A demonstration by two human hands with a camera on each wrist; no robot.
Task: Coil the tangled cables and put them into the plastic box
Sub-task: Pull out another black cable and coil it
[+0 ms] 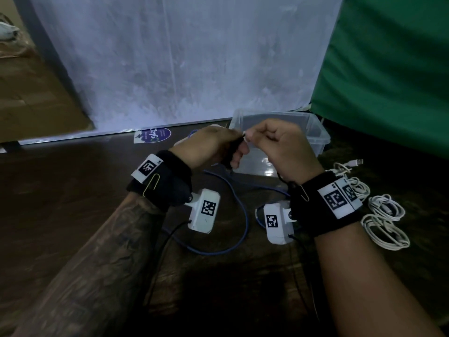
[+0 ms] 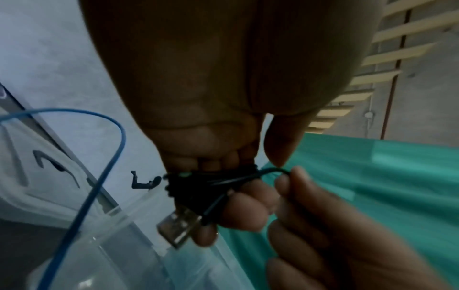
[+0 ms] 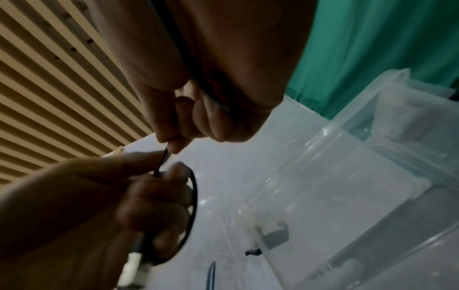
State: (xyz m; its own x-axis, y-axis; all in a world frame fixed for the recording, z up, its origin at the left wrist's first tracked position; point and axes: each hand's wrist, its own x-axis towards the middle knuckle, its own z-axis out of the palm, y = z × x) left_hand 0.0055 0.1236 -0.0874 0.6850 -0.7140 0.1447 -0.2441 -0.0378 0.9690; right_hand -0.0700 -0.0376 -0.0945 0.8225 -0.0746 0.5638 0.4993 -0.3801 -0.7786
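A blue cable (image 1: 239, 210) loops at centre, white cables (image 1: 381, 215) at right, by the plastic box (image 1: 313, 135) — before it, left hand (image 1: 211, 147) grips the coiled black cable (image 2: 198, 182); right hand (image 1: 279, 149) pinches its strand.

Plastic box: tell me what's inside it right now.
The plastic box is clear, and the inside that shows looks empty. Both hands, the left hand and right hand, hold the black cable in front of it and cover its near left part.
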